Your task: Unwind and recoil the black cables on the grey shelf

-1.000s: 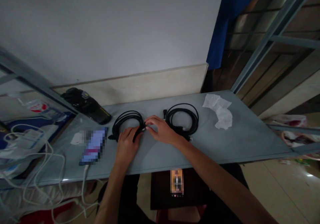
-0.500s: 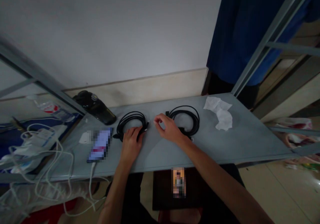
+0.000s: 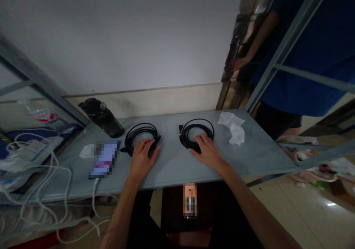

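Two coiled black cables lie on the grey table, the left coil (image 3: 128, 141) under the left hand (image 3: 142, 155), the right coil (image 3: 185, 140) under the right hand (image 3: 207, 151). Both hands rest with loosely bent fingers on the near edges; whether either grips cannot be told. The black drinking bottle (image 3: 104, 118) carries yellowish lettering too small to read; the clear plastic bottle's (image 3: 52, 120) red-and-white label is illegible, and the smartphone's (image 3: 105, 159) screen is pixelated.
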A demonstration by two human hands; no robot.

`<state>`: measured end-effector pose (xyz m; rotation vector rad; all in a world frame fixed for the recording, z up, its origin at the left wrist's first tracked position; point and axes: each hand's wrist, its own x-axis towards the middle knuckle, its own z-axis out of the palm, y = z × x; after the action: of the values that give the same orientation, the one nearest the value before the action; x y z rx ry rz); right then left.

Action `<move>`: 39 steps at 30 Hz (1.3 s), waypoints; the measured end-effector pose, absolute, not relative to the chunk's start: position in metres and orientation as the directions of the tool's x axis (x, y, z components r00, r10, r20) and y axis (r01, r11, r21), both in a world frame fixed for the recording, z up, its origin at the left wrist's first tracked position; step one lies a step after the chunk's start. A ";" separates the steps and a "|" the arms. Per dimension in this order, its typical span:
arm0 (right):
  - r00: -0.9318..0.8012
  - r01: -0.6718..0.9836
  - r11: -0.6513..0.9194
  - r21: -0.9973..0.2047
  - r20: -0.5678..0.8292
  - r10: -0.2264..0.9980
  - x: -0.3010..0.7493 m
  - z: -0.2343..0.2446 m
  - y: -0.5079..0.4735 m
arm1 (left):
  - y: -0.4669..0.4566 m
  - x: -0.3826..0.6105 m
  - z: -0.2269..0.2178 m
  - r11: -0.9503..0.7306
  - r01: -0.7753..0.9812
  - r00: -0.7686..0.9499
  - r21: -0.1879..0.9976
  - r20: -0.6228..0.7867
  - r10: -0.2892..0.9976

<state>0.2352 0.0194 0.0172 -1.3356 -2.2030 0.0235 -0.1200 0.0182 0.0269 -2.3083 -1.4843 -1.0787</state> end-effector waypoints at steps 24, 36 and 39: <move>-0.169 0.848 0.432 -0.307 0.616 0.769 0.236 0.011 0.014 | 0.014 -0.121 0.028 -0.469 0.846 0.203 0.254 0.660 0.724; 0.270 0.664 0.357 -0.657 0.656 0.705 0.246 0.010 0.007 | 0.009 -0.118 0.036 -0.470 0.811 0.146 0.349 0.656 0.740; 0.361 0.608 0.351 -0.712 0.642 0.677 0.248 0.009 0.005 | 0.005 -0.110 0.040 -0.498 0.752 0.103 0.431 0.670 0.736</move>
<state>0.2482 0.0054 0.0094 -1.3200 -1.3106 0.0663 -0.1096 0.0053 0.0403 -2.3188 -1.5644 -1.3880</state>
